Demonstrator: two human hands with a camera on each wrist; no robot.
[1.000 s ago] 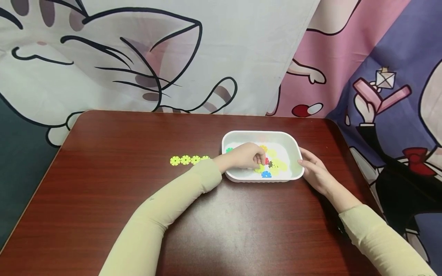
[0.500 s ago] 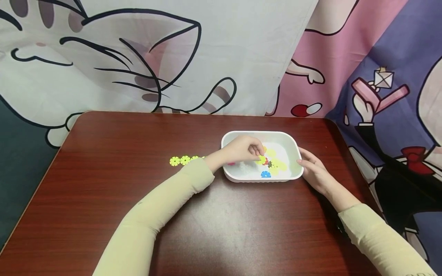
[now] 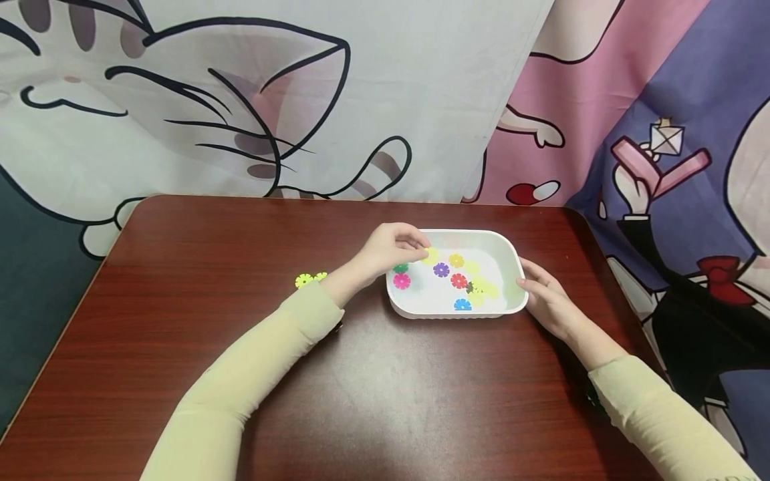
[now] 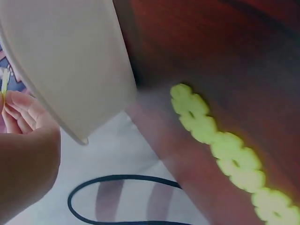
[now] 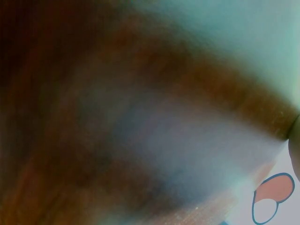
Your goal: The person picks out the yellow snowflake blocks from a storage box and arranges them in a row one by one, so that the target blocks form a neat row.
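Note:
My left hand (image 3: 391,248) pinches a yellow flower-shaped plastic disc (image 3: 430,255) between thumb and fingers, above the left part of a white tray (image 3: 421,311). In the left wrist view that disc (image 4: 4,80) is seen edge-on at the fingertips. At the tray's right end my right hand (image 3: 550,300) holds the rim, thumb at the near side and fingers along the outer wall. Inside the tray lie a purple disc (image 3: 441,270), a red disc (image 3: 458,280), a pink disc (image 3: 402,281), a blue disc (image 3: 462,304) and several yellow ones. The right wrist view is mostly blurred.
A row of joined yellow discs (image 4: 236,159) lies on the brown table (image 3: 373,387) left of the tray, partly hidden by my left forearm in the head view. Behind the table hangs a printed cloth (image 3: 445,100).
My left hand has lifted a yellow disc from among the others and moved left and back with it toward the tray's left side. The right hand and the tray have stayed put.

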